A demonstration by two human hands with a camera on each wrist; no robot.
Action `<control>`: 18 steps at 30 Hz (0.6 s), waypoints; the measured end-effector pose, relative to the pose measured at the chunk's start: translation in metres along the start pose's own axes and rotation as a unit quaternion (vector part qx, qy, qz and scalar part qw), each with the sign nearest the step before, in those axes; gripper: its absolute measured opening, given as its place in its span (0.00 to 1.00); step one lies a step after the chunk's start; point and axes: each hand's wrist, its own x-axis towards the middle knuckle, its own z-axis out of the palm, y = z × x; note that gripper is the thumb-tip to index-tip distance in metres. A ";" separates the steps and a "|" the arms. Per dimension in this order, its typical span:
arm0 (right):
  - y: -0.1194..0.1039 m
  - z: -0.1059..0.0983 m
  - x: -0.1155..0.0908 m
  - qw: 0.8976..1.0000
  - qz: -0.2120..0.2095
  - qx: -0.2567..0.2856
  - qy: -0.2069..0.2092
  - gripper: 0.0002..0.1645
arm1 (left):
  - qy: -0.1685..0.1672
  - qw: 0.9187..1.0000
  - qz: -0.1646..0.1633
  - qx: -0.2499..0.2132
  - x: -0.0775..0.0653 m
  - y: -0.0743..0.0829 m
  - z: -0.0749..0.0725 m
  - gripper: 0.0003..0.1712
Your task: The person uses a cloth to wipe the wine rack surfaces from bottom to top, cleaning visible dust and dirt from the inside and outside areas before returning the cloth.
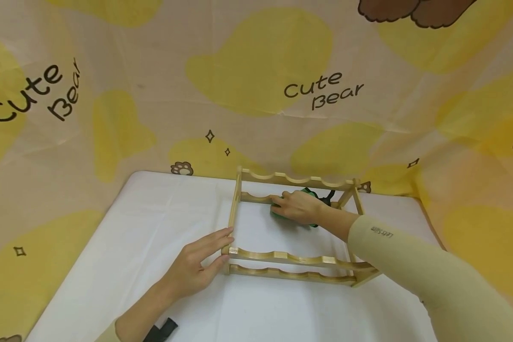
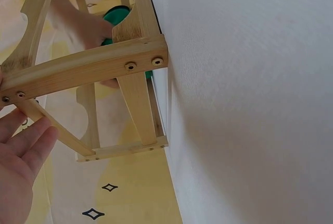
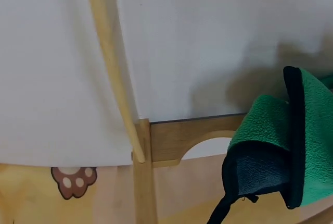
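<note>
A light wooden rack (image 1: 278,256) with scalloped rails stands on the white table. My left hand (image 1: 198,261) touches its front left corner, fingers nearly straight along the side and thumb lower at the front. In the left wrist view, the fingers (image 2: 31,146) lie beside the rack's screwed end bar (image 2: 88,67). Reaching inside the frame, my right hand (image 1: 299,206) grips a folded green cloth (image 3: 317,140) with black edging near the back rail. A dark strap end hangs from the cloth, and the hand covers part of it in the head view.
The white table (image 1: 154,213) meets a yellow printed curtain (image 1: 248,95) at the back and sides. A small black object (image 1: 166,329) shows beside the left forearm. The rack's upper front rail passes near the right sleeve (image 1: 393,247).
</note>
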 end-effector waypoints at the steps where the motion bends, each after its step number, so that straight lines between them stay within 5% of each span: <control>1: 0.000 0.000 0.002 1.000 -0.001 -0.001 0.005 0.24 | 0.000 1.000 0.000 0.000 0.000 0.000 0.000 0.21; 18: -0.011 -0.016 0.045 0.997 -0.013 -0.047 0.058 0.23 | -0.009 1.000 -0.014 0.006 -0.002 -0.001 -0.001 0.24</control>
